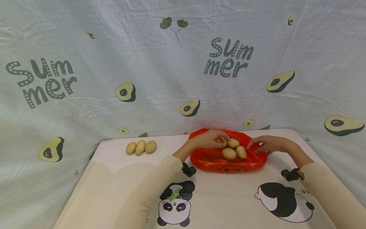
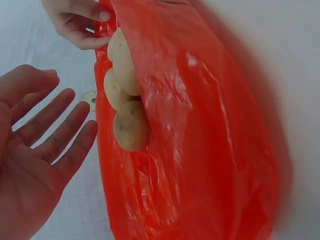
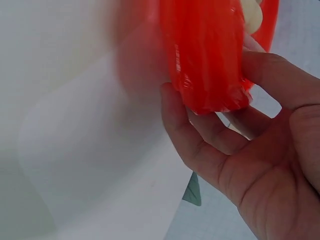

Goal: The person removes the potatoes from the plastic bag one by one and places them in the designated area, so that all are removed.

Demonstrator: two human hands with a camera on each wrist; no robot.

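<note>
A red plastic bag (image 1: 200,159) lies at the back of the table with its mouth spread. Several potatoes (image 1: 229,154) sit clustered inside it. My left hand (image 1: 210,139) is over the bag's left part, fingertips close to the potatoes in the head view. In the left wrist view its fingers (image 2: 55,122) are spread and hold nothing. My right hand (image 1: 268,143) grips the bag's right end. The right wrist view shows the thumb on the inner side of the red plastic and the other fingers (image 3: 187,135) beneath and behind it.
Three potatoes (image 1: 140,147) lie in a row on the table (image 1: 114,178), left of the bag. A pale curtain (image 1: 160,63) printed with avocados hangs right behind the table's back edge. Panda drawings (image 1: 174,210) decorate the tabletop near the front.
</note>
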